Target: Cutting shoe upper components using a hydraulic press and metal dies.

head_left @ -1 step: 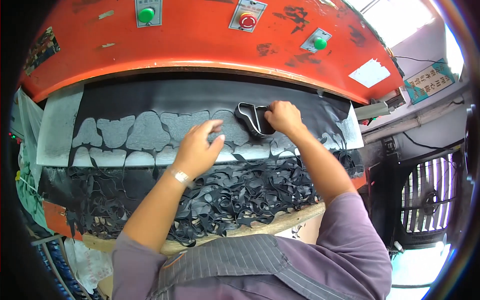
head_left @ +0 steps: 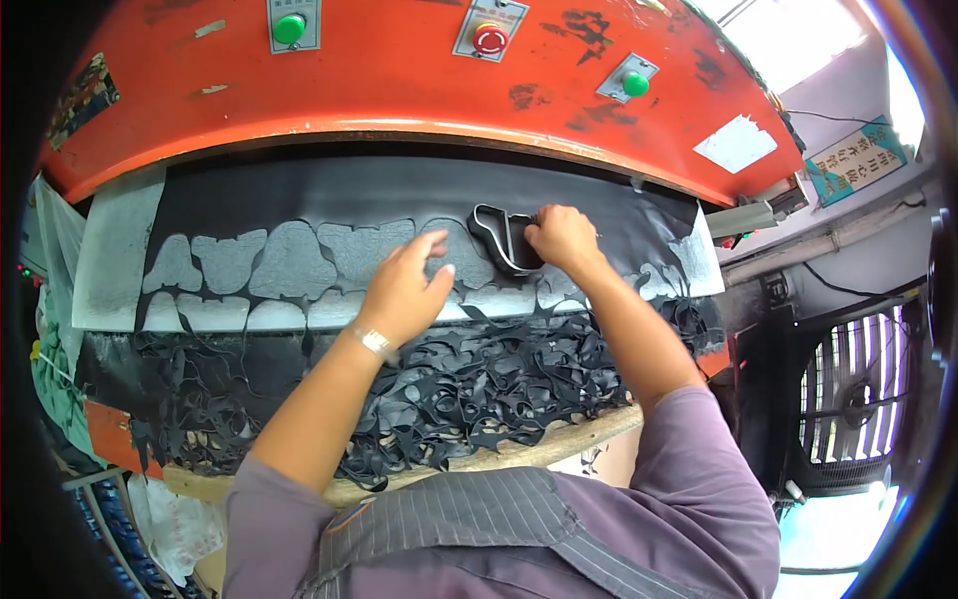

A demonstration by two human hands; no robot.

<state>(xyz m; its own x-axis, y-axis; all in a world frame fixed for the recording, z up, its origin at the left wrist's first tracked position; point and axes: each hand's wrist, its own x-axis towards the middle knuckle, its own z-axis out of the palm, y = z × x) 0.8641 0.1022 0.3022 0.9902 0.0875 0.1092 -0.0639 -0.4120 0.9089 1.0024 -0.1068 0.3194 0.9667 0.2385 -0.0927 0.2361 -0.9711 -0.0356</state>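
Observation:
My right hand (head_left: 561, 238) grips the right side of a metal cutting die (head_left: 489, 238), a curved black-walled frame with a crossbar. The die stands on a black leather-like sheet (head_left: 329, 185) on the press bed. My left hand (head_left: 402, 290), a metal watch band at its wrist, hovers left of the die with fingers apart and nothing held. Beneath and left of it runs a row of rounded cut-out shapes (head_left: 292, 262) showing grey board. Part of the die's right side is hidden by my right fingers.
An orange press beam (head_left: 399, 90) spans the far side, bearing two green buttons (head_left: 289, 30) and a red one (head_left: 490, 40). Tangled black scraps (head_left: 469, 384) hang along the near edge, above a pale wooden rail (head_left: 559, 444). A fan (head_left: 856, 394) stands at right.
My left hand has shifted slightly right, toward the die. My right hand and the die look almost unmoved.

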